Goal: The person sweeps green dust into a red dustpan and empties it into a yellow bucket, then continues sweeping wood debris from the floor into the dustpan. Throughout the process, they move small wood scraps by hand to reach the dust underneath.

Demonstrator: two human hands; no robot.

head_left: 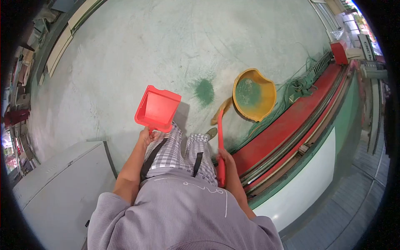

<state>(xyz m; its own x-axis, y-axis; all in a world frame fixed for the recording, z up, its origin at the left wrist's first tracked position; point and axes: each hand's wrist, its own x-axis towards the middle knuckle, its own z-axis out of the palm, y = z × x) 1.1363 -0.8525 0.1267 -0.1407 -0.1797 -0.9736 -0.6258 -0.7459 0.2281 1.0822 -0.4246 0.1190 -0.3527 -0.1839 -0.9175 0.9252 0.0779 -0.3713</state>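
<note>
My left hand (148, 136) is closed around the handle of a red dustpan (159, 106), which is held above the floor with nothing visible in its pan. In my right hand (226, 158) is the red handle of a broom (221, 133). The broom's tan bristles (222, 111) are low by the floor, beside a yellow tub (270, 100). Green powder lies inside the tub. A small pile of the same green powder (204, 92) is on the floor, left of the tub and ahead of the bristles.
To the right runs a long red metal beam (271, 141) with rails, and tangled green cords (296, 86) lie along it. A grey cabinet (62, 179) stands at the lower left. Shelving with materials (25, 83) lines the far left. The floor (137, 46) is pale green and dusty.
</note>
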